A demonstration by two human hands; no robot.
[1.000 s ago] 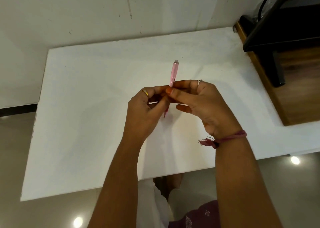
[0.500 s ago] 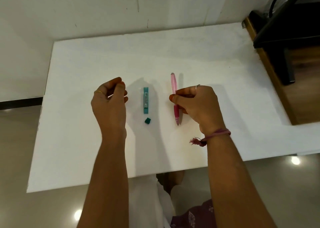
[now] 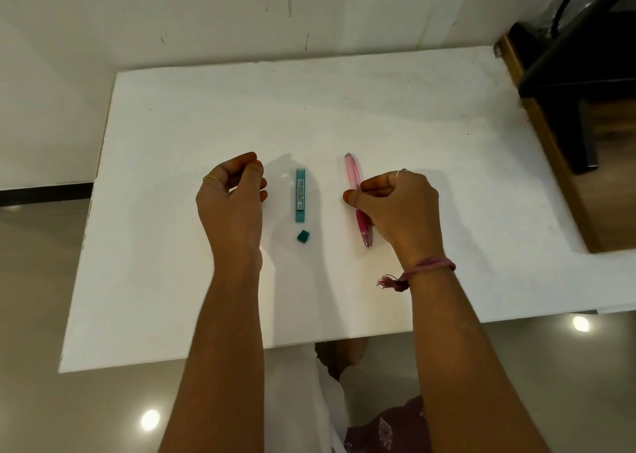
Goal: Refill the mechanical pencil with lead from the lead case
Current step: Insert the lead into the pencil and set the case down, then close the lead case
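Note:
A pink mechanical pencil (image 3: 352,173) lies on the white table (image 3: 192,297), its tip toward me. My right hand (image 3: 402,208) pinches its middle with thumb and fingers. To its left a teal lead case (image 3: 300,194) lies flat, parallel to the pencil. The case's small teal cap (image 3: 303,236) sits off it, just below its near end. My left hand (image 3: 230,208) hovers left of the case without touching it, fingers curled toward the thumb. Nothing shows in that hand.
A wooden desk (image 3: 609,184) with a black stand (image 3: 585,135) and a cable abuts the table's right edge. A white wall runs along the far edge. The table's near edge is above my lap, with glossy floor on the left.
Both hands were together on the raised pencil a second ago. My left hand has moved left, uncovering the case and cap. My right hand has lowered the pencil onto the table.

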